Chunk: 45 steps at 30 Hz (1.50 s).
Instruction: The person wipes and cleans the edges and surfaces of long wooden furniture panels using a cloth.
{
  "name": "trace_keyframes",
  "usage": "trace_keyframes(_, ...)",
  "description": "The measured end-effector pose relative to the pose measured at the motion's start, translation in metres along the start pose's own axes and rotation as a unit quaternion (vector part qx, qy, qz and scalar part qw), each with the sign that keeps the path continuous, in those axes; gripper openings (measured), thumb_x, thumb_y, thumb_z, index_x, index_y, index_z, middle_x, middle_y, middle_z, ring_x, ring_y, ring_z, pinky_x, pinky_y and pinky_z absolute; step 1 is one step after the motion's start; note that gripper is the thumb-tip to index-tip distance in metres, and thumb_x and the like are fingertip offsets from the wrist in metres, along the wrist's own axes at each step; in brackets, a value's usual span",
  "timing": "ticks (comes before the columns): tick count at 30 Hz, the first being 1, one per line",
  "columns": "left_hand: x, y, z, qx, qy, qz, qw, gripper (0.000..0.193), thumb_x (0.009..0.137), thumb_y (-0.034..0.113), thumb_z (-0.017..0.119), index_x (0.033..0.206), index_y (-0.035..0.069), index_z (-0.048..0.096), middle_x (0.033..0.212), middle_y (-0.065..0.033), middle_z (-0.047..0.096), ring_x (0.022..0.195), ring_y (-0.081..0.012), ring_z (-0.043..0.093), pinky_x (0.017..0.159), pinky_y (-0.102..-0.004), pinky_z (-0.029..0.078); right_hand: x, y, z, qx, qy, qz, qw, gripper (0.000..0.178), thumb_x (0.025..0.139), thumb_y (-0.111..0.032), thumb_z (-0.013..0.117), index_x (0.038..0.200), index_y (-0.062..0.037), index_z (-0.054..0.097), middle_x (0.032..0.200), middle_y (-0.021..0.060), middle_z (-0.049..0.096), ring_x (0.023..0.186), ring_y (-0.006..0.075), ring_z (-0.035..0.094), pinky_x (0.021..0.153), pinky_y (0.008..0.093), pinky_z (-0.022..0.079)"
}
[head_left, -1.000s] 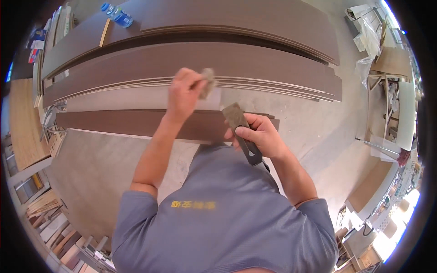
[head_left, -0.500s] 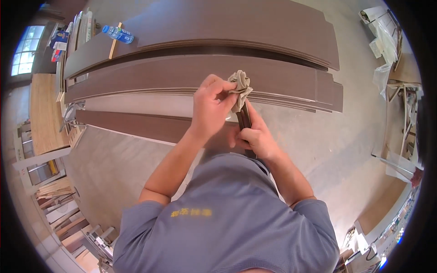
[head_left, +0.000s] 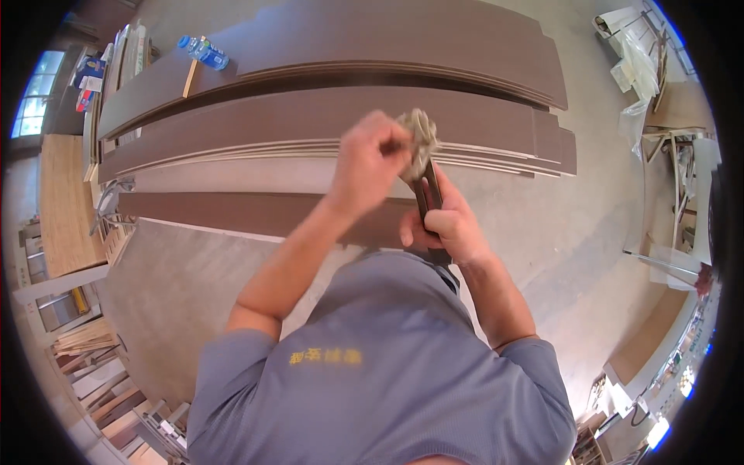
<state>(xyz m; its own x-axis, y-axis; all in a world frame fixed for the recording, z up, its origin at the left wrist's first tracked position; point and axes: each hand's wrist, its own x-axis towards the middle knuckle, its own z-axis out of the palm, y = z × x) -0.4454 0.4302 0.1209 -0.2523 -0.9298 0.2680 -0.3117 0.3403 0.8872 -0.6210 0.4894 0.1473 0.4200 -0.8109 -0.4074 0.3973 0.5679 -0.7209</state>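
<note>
My left hand (head_left: 368, 163) is closed in a pinch on a crumpled beige cloth (head_left: 422, 139), slightly blurred. The cloth is bunched around the far end of a dark brown grooved strip (head_left: 423, 203). Held below the cloth, the strip slants toward my body, and my right hand (head_left: 453, 231) is wrapped round it with the thumb across its front. The strip's near end reaches my waist and is partly hidden there. Behind both hands lies a stack of long brown panels (head_left: 310, 116).
Farther back is another stack of brown panels (head_left: 403, 39), with a water bottle (head_left: 205, 53) and a thin wood strip (head_left: 191, 77) at its left. A single brown board (head_left: 232, 213) lies nearer me. Shelves with wood offcuts (head_left: 85, 337) stand left; plastic sheeting (head_left: 639, 70) hangs right.
Both hands, the cloth and the strip sit a little farther right against the panels. My left hand has shifted on the cloth, and the whole view has moved slightly.
</note>
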Motion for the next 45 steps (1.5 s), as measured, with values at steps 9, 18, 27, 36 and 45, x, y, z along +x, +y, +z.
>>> trace_keyframes(9,-0.007,0.004,-0.035,-0.04,0.0,-0.009,0.999,0.01,0.084,-0.003,0.076,0.09,0.002,0.07,0.086,-0.0103,0.061,0.078,-0.0277,0.063,0.068,-0.039,0.051,-0.011,0.012,0.045,-0.017,0.022,-0.038,0.999,0.092,0.069,0.003,0.041,0.16,-0.0043,0.033,0.079,0.0227,0.069,0.044,0.0095,0.038,0.043,0.0263,0.031)
trace_keyframes(18,-0.028,0.018,-0.057,0.018,-0.055,0.064,0.996,0.014,0.085,-0.004,0.076,0.096,0.003,0.071,0.092,-0.0099,0.061,0.077,-0.0282,0.065,0.068,-0.0384,0.053,-0.008,0.024,0.065,-0.006,0.055,-0.011,0.998,0.081,0.069,0.002,0.041,0.15,-0.0043,0.041,0.08,0.0253,0.07,0.041,0.01,0.034,0.043,0.0263,0.029)
trace_keyframes(27,-0.027,0.004,-0.064,0.042,-0.063,0.172,0.982,0.011,0.084,-0.005,0.073,0.091,0.003,0.071,0.084,-0.0089,0.06,0.077,-0.0223,0.062,0.066,-0.0355,0.049,-0.009,0.03,0.061,-0.054,0.054,-0.018,0.997,0.077,0.069,0.004,0.041,0.145,0.0068,0.046,0.082,0.0246,0.071,0.044,0.0132,0.047,0.041,0.0281,0.033)
trace_keyframes(36,-0.029,-0.055,-0.106,-0.409,0.114,-0.138,0.895,0.008,0.102,-0.001,0.067,0.11,-0.001,0.069,0.106,-0.007,0.075,0.097,-0.0136,0.071,0.085,-0.0283,0.058,-0.039,0.028,0.063,0.015,0.043,-0.088,0.995,0.055,0.101,-0.01,0.064,0.152,0.0041,0.05,0.086,0.0109,0.067,0.063,0.0179,0.065,0.062,0.0333,0.058)
trace_keyframes(45,-0.068,0.004,-0.066,-0.46,0.068,-0.048,0.884,0.018,0.097,-0.006,0.068,0.113,0.002,0.066,0.113,-0.0074,0.072,0.098,-0.0157,0.072,0.086,-0.0302,0.06,-0.016,0.047,0.028,0.328,-0.189,-0.061,0.924,0.051,0.116,-0.05,0.039,0.124,-0.0048,0.062,0.084,0.0058,0.059,0.048,0.007,0.043,0.037,0.0238,0.038)
